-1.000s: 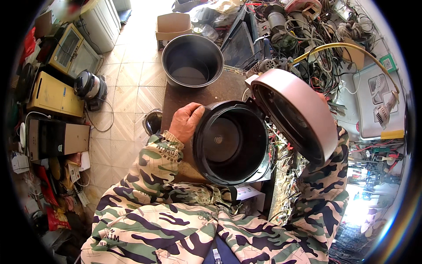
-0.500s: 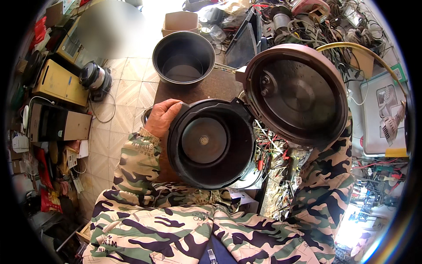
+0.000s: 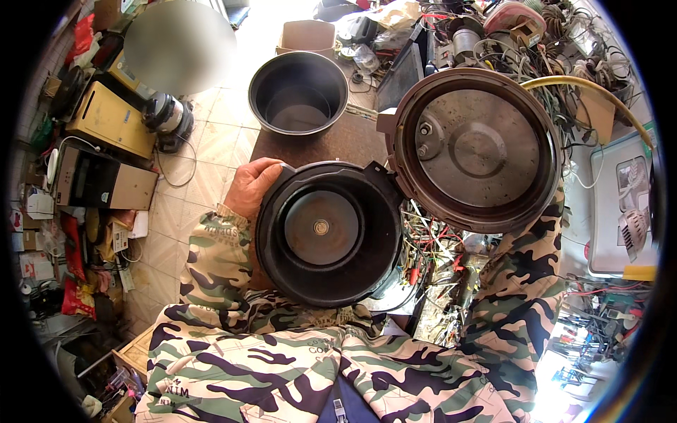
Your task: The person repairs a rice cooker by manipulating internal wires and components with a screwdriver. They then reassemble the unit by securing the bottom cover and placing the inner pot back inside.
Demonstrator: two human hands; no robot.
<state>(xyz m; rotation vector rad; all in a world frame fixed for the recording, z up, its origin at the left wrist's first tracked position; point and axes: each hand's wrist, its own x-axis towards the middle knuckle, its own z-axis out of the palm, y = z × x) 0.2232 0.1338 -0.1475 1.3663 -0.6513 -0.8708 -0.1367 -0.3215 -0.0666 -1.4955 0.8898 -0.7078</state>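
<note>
An electric pressure cooker body [image 3: 381, 240] stands in front of me without a pot in it. Its round heating plate [image 3: 303, 243] shows a small metal sensor in the middle. My left hand [image 3: 248, 189] is closed on the left rim of the cooker, thumb over the top edge. At the cooker's right, the brown lid [image 3: 486, 187] stands raised, its metal underside and valve fittings facing me. My right forearm reaches up behind the lid, which hides that hand. Beyond the cooker sits the dark inner pot [image 3: 300, 74].
Cooker and pot stand on a brown table [image 3: 282, 146]. Loose wires [image 3: 430, 247] crowd its right side, with piled cables and parts [image 3: 486, 42] behind. A cardboard box [image 3: 307, 35] is past the pot. Left are the tiled floor [image 3: 211, 141] and old appliances [image 3: 113, 120].
The cooker body has shifted slightly left along with my left hand. The lid's underside has turned to face me more and looks brighter. The surroundings have moved a little rightward in view.
</note>
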